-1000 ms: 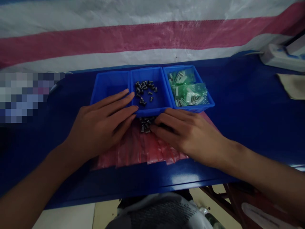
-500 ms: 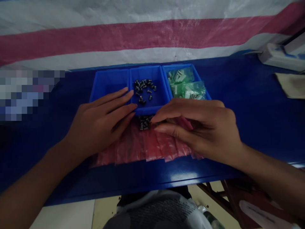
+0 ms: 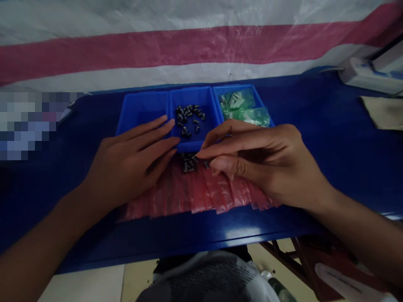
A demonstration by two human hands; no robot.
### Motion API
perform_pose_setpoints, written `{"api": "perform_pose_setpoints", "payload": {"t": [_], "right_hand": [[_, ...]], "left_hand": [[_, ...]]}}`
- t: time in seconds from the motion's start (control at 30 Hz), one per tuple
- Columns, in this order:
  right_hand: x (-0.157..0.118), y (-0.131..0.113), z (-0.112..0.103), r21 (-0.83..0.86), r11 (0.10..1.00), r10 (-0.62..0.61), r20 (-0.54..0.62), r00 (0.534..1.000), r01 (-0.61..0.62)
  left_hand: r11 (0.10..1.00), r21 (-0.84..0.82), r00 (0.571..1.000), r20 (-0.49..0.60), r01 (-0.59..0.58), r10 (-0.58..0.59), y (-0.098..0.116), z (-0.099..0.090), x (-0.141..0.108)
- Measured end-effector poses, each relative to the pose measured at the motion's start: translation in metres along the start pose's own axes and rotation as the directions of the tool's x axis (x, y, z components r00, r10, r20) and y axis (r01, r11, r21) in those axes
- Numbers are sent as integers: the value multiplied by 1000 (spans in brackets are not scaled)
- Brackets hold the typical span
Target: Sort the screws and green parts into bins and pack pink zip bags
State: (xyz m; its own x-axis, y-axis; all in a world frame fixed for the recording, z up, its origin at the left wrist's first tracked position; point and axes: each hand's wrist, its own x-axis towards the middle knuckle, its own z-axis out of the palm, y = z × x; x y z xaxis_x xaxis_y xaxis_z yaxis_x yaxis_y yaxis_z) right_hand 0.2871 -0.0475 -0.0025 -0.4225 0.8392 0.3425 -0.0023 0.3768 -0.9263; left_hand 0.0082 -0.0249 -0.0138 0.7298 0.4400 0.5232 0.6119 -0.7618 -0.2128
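Observation:
My left hand [image 3: 134,159] lies flat and open, its fingertips resting on the blue three-compartment plastic bin [image 3: 192,144] at the divider. The bin's left compartment [image 3: 141,109] holds nothing visible. Dark metal screws [image 3: 189,119] lie scattered in the middle one, and small green plastic bags of silver parts [image 3: 237,107] fill the right one. My right hand [image 3: 255,161] hovers with fingertips pinched close together just beside a small heap of screws [image 3: 188,162]. That heap sits on a stack of red plastic bags [image 3: 195,193]. The fingers hide whatever they might hold.
The bin and bags stand on a glossy blue table [image 3: 315,113] with a front edge near my lap. A beige cloth [image 3: 385,111] and a white power strip [image 3: 362,73] lie at the back right. A striped tarp [image 3: 189,46] hangs behind, and a blurred patch [image 3: 28,126] covers the left.
My right hand has come back down and left from its raised position, its fingers now pinched by the screw heap. One screw lies apart to the heap's right. My left hand has stayed put.

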Motion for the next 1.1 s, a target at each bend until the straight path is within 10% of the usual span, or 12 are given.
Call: {"api": "perform_pose_setpoints", "payload": {"t": [1.1], "right_hand": [[0,-4,4,379,907,185,39,982,-186]], "left_hand": [[1000,-7,1000,-3,1,-1,-1,0,-1]]}}
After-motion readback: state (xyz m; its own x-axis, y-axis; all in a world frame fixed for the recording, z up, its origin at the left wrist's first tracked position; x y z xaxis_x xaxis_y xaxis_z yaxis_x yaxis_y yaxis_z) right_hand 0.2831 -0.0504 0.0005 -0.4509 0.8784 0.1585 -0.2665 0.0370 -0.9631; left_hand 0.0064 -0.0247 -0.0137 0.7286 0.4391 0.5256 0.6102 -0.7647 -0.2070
